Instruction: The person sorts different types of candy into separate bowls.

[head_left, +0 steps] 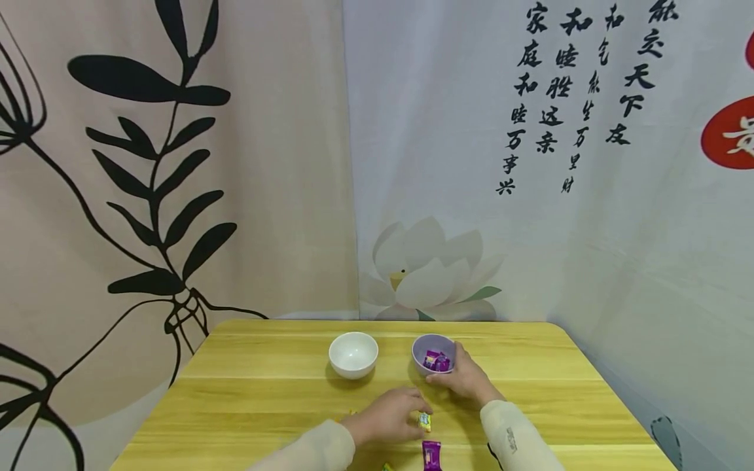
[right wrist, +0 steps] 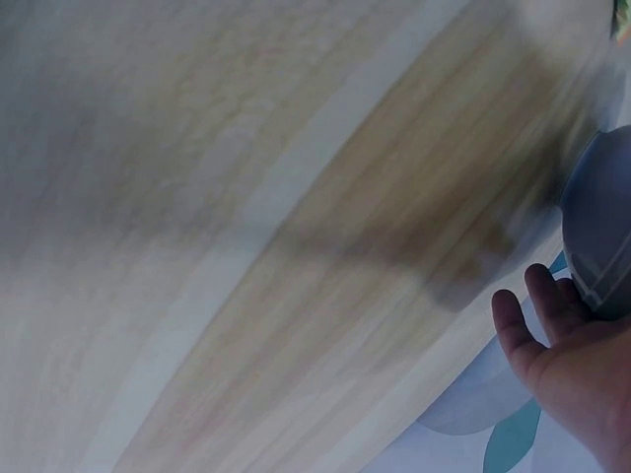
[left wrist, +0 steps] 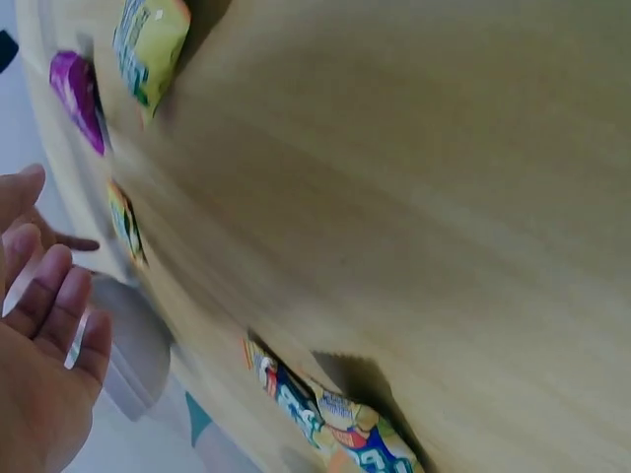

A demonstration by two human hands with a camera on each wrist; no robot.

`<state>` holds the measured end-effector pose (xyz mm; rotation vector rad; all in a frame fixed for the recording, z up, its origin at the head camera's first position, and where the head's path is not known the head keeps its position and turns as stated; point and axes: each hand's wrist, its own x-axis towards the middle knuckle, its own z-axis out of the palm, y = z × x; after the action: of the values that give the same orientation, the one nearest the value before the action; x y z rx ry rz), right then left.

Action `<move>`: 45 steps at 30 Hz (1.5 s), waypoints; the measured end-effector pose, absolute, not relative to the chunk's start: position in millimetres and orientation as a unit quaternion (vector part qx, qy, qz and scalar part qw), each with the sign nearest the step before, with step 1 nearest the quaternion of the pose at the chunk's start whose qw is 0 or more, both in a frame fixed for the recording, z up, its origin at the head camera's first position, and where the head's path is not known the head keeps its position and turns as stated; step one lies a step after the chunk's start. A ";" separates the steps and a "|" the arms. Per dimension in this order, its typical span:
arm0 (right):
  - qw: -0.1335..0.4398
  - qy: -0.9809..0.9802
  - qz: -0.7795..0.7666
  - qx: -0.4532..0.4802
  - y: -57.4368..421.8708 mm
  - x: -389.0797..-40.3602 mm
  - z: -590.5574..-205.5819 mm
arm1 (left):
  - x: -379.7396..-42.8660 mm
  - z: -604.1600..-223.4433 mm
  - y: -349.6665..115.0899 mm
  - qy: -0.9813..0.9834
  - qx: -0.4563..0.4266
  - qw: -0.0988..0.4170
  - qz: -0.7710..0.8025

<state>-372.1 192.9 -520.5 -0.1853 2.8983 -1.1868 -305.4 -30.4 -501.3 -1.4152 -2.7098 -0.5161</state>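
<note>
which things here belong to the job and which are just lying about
Likely in the job: purple bowl, held by the right hand; purple packets inside it; yellow packet by the left hand; loose purple packet.

Seemingly just there: white bowl, untouched, so its role is unclear; printed backdrop.

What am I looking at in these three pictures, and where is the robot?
There is no robot arm here: a person works bare-handed. The wide picture comes from a camera worn on the head, looking forward and down; the two tilted close-ups come from cameras on the left and right wrists.

On the wood-grained table stand a white bowl and a purple bowl with purple packets inside. Another purple packet and small yellow packets lie on the table.

The right hand holds the purple bowl, its fingers at the side. The left hand reaches beside one yellow packet, apparently not holding it.
</note>
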 end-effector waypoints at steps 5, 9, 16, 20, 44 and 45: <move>-0.001 0.925 -0.376 -0.060 192.7 -370.3 -519.1 | -301.0 -506.3 -28.0 -0.859 -0.494 0.038 -0.133; -0.005 0.926 -0.373 -0.061 192.2 -368.8 -517.0 | -298.6 -510.6 -27.0 -0.854 -0.505 0.030 -0.120; -0.002 0.923 -0.379 -0.061 191.6 -367.4 -516.6 | -292.4 -518.2 -23.3 -0.848 -0.520 0.031 -0.104; -0.008 0.923 -0.380 -0.064 191.6 -367.5 -517.4 | -289.4 -519.7 -19.6 -0.842 -0.529 0.037 -0.098; 0.003 0.925 -0.377 -0.054 191.9 -371.3 -521.1 | -289.6 -526.2 -27.9 -0.844 -0.531 0.049 -0.066; 0.005 0.924 -0.379 -0.052 191.8 -371.3 -521.2 | -290.0 -526.1 -28.6 -0.847 -0.526 0.043 -0.072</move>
<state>-371.3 191.8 -521.2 -0.1621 2.8941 -1.1861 -290.0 -28.6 -526.1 -1.6081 -2.5894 -0.2191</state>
